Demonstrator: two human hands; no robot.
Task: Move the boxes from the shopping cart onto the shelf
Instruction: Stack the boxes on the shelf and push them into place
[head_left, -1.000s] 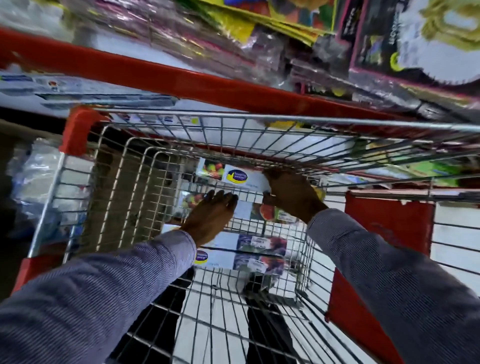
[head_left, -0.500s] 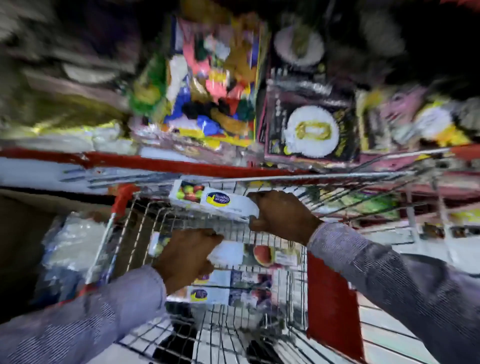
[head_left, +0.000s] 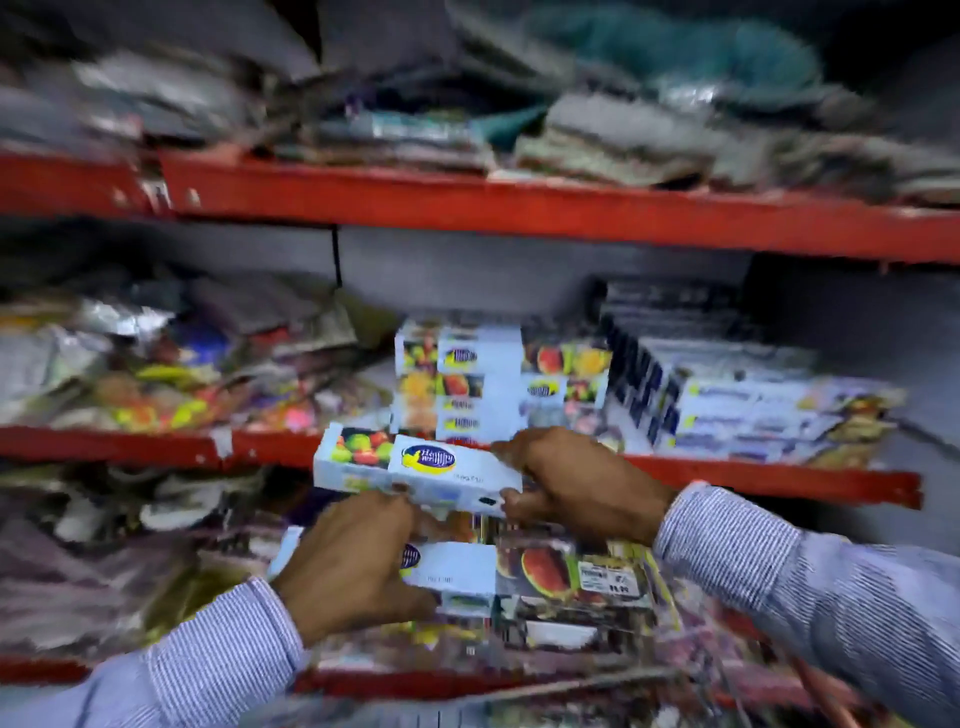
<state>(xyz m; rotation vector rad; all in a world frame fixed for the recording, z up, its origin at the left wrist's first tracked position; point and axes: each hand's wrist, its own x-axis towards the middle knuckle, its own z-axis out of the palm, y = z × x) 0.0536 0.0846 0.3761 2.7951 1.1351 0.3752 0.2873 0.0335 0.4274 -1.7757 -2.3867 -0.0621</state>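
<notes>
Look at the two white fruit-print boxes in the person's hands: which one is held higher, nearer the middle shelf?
The box in the right hand, the upper box, tilted at the shelf edge. The lower box sits beneath, in the left hand.

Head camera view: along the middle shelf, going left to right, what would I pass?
Loose colourful packets → stacked white fruit-print boxes → more fruit-print boxes → dark boxes standing on edge → flat boxes lying sideways.

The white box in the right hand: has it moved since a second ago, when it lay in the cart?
Yes. The white box, gripped by the right hand, has gone up out of the cart and now sits level with the red shelf edge, before the stacked boxes.
</notes>
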